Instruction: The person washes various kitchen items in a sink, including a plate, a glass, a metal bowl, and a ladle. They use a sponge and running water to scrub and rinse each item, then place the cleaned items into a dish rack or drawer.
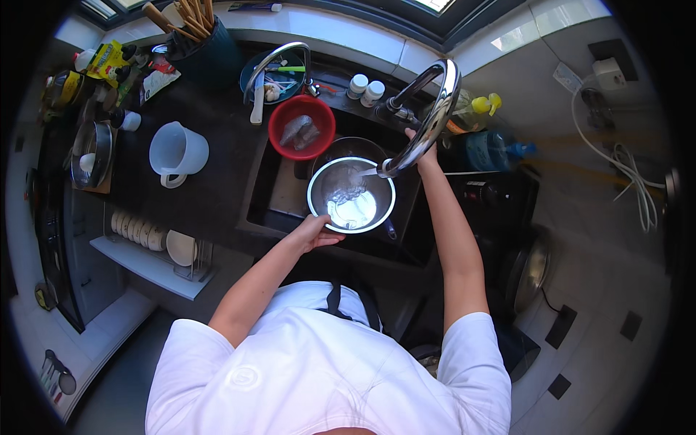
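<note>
My left hand point(321, 234) grips the near rim of a round stainless steel bowl point(311, 200), held over the dark sink point(283, 187). Water runs from the curved chrome faucet point(447, 92) into the bowl. My right hand point(424, 147) reaches to the faucet's base, partly hidden behind its spout; its fingers' hold cannot be made out. A red plastic bowl point(326, 122) with silvery, wrapped-looking pieces stands at the sink's far left. Behind the steel bowl shows the rim of a dark pan point(353, 142).
A translucent measuring jug point(182, 149) stands on the left counter. Behind the sink are a second, thin faucet point(283, 48), a teal plate with a knife point(258, 103) and two white-capped bottles point(372, 93). Spray and pump bottles point(484, 152) stand at the right.
</note>
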Demonstrator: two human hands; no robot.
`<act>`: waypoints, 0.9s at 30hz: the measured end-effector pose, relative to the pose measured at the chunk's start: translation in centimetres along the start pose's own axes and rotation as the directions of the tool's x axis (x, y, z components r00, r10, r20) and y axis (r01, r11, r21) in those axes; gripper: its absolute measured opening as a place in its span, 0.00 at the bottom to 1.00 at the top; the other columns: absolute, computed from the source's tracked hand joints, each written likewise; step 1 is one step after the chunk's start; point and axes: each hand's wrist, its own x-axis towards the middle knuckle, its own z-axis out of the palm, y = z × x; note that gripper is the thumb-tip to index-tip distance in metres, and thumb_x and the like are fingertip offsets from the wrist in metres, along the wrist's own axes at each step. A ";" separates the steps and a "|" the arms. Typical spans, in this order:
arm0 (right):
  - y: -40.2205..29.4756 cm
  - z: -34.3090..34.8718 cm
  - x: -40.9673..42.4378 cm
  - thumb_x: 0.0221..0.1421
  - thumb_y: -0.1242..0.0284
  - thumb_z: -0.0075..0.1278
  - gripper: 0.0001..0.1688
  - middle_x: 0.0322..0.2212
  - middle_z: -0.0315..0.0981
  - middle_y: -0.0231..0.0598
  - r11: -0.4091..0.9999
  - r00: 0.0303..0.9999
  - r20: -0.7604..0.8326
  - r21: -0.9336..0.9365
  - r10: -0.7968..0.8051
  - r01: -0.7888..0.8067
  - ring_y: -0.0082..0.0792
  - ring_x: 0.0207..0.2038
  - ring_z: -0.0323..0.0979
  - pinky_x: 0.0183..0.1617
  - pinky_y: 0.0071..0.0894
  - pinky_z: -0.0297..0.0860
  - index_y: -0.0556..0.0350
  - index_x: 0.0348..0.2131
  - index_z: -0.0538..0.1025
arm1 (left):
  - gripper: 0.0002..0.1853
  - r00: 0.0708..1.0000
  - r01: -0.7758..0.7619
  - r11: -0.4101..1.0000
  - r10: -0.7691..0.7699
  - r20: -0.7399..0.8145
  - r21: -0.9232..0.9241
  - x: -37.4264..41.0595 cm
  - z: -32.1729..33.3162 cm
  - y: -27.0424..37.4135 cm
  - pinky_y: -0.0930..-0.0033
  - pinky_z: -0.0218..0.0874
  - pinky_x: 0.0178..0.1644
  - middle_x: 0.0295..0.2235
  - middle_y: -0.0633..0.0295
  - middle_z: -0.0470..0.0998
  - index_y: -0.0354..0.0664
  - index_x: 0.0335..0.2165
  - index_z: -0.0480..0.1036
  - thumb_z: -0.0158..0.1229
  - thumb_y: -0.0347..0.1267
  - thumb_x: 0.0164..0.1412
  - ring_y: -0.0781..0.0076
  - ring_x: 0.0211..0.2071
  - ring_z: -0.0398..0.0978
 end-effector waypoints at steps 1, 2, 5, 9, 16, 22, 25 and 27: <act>-0.6 0.3 0.0 0.47 0.61 0.53 0.37 0.48 0.66 0.56 1.000 0.999 0.033 0.002 0.028 -0.028 0.50 0.51 0.65 0.54 0.39 0.61 0.65 0.52 0.63 | 0.18 1.000 0.010 1.000 -0.010 -0.001 -0.010 -0.2 0.0 0.2 0.74 0.74 0.32 0.33 0.44 0.77 0.25 0.44 0.66 0.43 0.30 0.59 0.64 0.33 0.79; -1.1 0.2 -0.2 0.47 0.61 0.53 0.37 0.47 0.67 0.56 0.995 0.998 0.003 -0.074 0.060 -0.059 0.48 0.49 0.68 0.52 0.37 0.63 0.64 0.52 0.63 | 0.16 0.999 0.032 0.999 -0.032 0.024 -0.026 -0.5 0.0 0.4 0.74 0.74 0.31 0.32 0.46 0.78 0.26 0.40 0.68 0.44 0.29 0.56 0.66 0.31 0.80; -0.9 1.1 -1.2 0.42 0.65 0.61 0.36 0.39 0.72 0.38 0.997 0.989 -0.141 0.053 -0.054 0.062 0.31 0.40 0.71 0.45 0.29 0.65 0.62 0.49 0.67 | 0.13 0.977 0.211 0.975 -0.207 0.055 -0.067 0.5 -1.1 0.2 0.75 0.74 0.29 0.29 0.50 0.79 0.29 0.32 0.70 0.46 0.29 0.53 0.70 0.26 0.79; -5.3 -2.3 -6.3 0.51 0.70 0.48 0.33 0.54 0.61 0.49 0.942 0.986 0.164 0.327 0.026 -0.080 0.37 0.55 0.63 0.50 0.31 0.63 0.58 0.56 0.62 | 0.08 0.804 0.545 0.830 -0.476 0.355 -0.121 2.5 -2.7 -0.5 0.83 0.65 0.15 0.14 0.64 0.71 0.37 0.18 0.67 0.47 0.29 0.49 0.85 0.11 0.68; -2.9 -6.9 -13.3 0.61 0.69 0.41 0.21 0.50 0.68 0.43 0.925 0.926 0.361 0.379 -0.113 -0.035 0.29 0.51 0.64 0.52 0.23 0.59 0.61 0.50 0.69 | 0.16 0.525 0.711 0.703 -0.523 0.672 -0.008 2.5 0.7 -2.2 0.88 0.57 0.11 0.12 0.65 0.66 0.42 0.20 0.65 0.47 0.40 0.59 0.87 0.09 0.62; -3.4 -11.0 -15.8 0.61 0.69 0.41 0.18 0.46 0.72 0.41 0.910 0.962 0.231 0.413 -0.146 0.039 0.28 0.50 0.66 0.56 0.25 0.57 0.62 0.45 0.74 | 0.18 0.339 0.759 0.634 -0.579 0.742 0.148 2.0 3.7 -2.5 0.86 0.59 0.12 0.12 0.61 0.66 0.40 0.21 0.66 0.47 0.43 0.59 0.84 0.08 0.62; -2.6 -12.4 -16.9 0.62 0.68 0.40 0.19 0.45 0.72 0.38 0.951 0.988 0.091 0.293 -0.127 0.095 0.25 0.47 0.67 0.53 0.23 0.59 0.61 0.45 0.74 | 0.17 0.520 0.662 0.730 -0.609 0.599 0.168 2.4 3.9 -2.3 0.86 0.60 0.13 0.12 0.62 0.67 0.35 0.26 0.68 0.46 0.41 0.58 0.83 0.09 0.63; -0.2 -13.5 -17.8 0.61 0.64 0.41 0.19 0.41 0.73 0.34 0.980 1.000 -0.005 0.198 0.020 -0.019 0.24 0.44 0.68 0.50 0.22 0.61 0.55 0.46 0.73 | 0.20 0.737 0.511 0.829 -0.558 0.381 0.225 2.1 4.7 -1.5 0.84 0.58 0.13 0.13 0.63 0.68 0.30 0.34 0.70 0.43 0.39 0.59 0.83 0.10 0.64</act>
